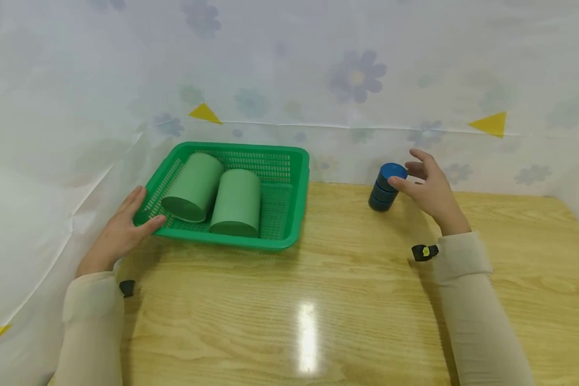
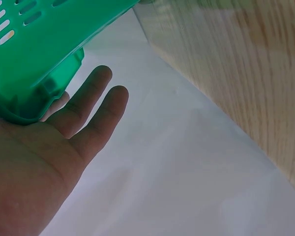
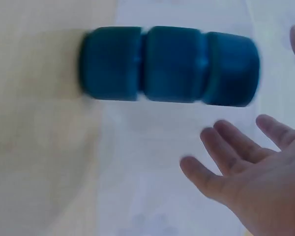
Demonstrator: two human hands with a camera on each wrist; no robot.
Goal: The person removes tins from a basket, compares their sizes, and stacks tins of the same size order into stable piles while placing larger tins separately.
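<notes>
A green plastic basket (image 1: 296, 203) stands on the table at left, with two light green cylinders (image 1: 193, 185) lying in it. My left hand (image 1: 120, 230) rests at its near left corner, the thumb along the front rim and the fingers by the left side. In the left wrist view two straight fingers (image 2: 101, 120) extend past the basket's corner (image 2: 64, 81). To the right, a dark blue column of three rounded sections (image 1: 382, 188) stands upright near the wall. My right hand (image 1: 431, 187) is just right of it, fingers spread and holding nothing; the right wrist view shows a gap between them.
The wooden table (image 1: 270, 300) meets a white flower-patterned sheet (image 1: 280, 64) behind the basket and the blue column. The same sheeting hangs close along the left side. Yellow triangles (image 1: 489, 124) are on the sheet.
</notes>
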